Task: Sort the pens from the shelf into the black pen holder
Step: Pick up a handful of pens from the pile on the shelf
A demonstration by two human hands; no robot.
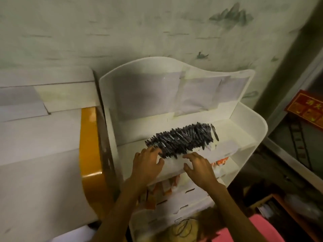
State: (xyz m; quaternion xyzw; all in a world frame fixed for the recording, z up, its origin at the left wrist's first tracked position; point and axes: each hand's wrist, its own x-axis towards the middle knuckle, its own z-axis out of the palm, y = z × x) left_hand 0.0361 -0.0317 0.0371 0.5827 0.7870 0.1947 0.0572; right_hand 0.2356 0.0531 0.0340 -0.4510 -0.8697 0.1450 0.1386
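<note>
Dark pens (181, 140) lie heaped on white shelf (244, 137).

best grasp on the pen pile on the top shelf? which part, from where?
Take the pen pile at its near-left end, where the left hand already touches it. Come from the front, over the white shelf edge: the pens lie side by side in a long row, and the back panel blocks the far side.
</note>
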